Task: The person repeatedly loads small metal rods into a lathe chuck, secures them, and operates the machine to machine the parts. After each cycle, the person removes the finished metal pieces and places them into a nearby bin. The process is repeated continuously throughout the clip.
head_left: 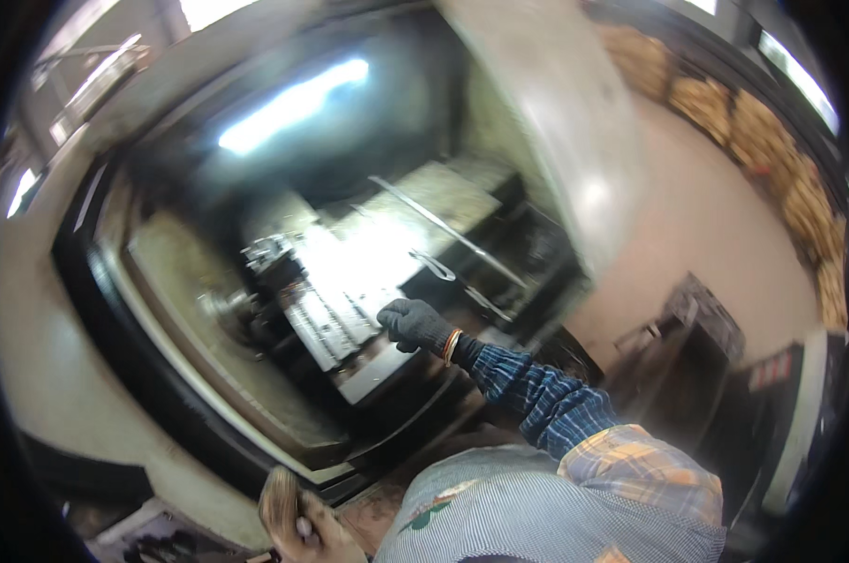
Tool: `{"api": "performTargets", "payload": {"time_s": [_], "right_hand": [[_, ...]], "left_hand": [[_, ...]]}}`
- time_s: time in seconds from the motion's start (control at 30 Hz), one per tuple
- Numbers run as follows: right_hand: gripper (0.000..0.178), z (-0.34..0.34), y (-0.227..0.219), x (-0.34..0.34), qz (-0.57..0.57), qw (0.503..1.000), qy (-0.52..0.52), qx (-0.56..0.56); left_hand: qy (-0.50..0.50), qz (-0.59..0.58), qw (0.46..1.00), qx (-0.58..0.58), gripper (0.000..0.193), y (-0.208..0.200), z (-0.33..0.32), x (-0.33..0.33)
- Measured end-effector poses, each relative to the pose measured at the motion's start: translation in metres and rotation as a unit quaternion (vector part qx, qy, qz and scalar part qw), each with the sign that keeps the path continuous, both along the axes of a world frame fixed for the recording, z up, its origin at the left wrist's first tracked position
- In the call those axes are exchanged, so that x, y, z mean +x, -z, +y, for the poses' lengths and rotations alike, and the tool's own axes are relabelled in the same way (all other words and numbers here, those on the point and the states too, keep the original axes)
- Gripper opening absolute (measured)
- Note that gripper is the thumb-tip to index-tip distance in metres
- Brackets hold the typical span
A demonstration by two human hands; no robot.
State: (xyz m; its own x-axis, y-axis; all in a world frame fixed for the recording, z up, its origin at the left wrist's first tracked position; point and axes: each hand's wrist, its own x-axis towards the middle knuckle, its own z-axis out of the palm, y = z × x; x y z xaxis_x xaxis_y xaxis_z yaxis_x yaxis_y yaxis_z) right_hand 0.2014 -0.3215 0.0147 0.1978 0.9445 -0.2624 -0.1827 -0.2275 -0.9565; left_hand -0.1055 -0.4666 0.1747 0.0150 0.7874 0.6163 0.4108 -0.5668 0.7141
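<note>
My right hand (413, 325), in a dark grey glove, reaches into a lathe-like machine. Its fingers are curled at the edge of a brightly lit slotted metal table (321, 324); whatever they hold, if anything, is hidden. Just beyond the hand lies a thin tool with a looped wire handle (434, 266). A long metal rod (448, 230) slants across the flat bed behind it. Low in the view, my left hand (302, 525), in a pale tan glove, is closed beside the machine's front frame. A small whitish bit shows at its fingers, too blurred to name.
A round spindle (227, 310) juts from the left wall, near a metal tool block (272, 258). The dark door frame (129, 328) curves along the left. On the right are a pale sliding door (574, 141), a dark metal stand (692, 328) and stacked tan bundles (753, 122).
</note>
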Motion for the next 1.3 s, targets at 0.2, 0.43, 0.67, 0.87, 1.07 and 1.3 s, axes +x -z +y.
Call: {"api": "performTargets", "payload": {"time_s": [0.2,0.43,0.67,0.87,1.07,1.3], "right_hand": [[0.023,-0.163,0.004,0.100,-0.012,0.973,0.232,0.001],[0.045,-0.350,0.031,0.141,-0.019,0.798,0.602,-0.032],[0.037,-0.594,0.263,0.207,-0.412,0.581,0.559,-0.424],[0.039,-0.643,0.312,0.227,-0.312,0.470,0.663,-0.491],[0.043,-0.698,0.368,0.310,-0.500,0.398,0.618,-0.458],[0.029,-0.671,0.357,0.340,-0.290,0.555,0.546,-0.557]], "left_hand": [[0.196,0.039,0.975,-0.098,0.031,0.019,0.041,0.074],[0.335,0.055,0.933,-0.119,0.027,0.050,0.040,0.149],[0.411,0.123,0.899,-0.091,0.028,0.069,0.022,0.205],[0.382,0.174,0.895,-0.153,0.026,0.067,-0.035,0.214],[0.382,0.233,0.873,-0.195,0.027,0.074,-0.072,0.223],[0.339,0.312,0.856,-0.235,0.028,0.106,-0.095,0.215]]}}
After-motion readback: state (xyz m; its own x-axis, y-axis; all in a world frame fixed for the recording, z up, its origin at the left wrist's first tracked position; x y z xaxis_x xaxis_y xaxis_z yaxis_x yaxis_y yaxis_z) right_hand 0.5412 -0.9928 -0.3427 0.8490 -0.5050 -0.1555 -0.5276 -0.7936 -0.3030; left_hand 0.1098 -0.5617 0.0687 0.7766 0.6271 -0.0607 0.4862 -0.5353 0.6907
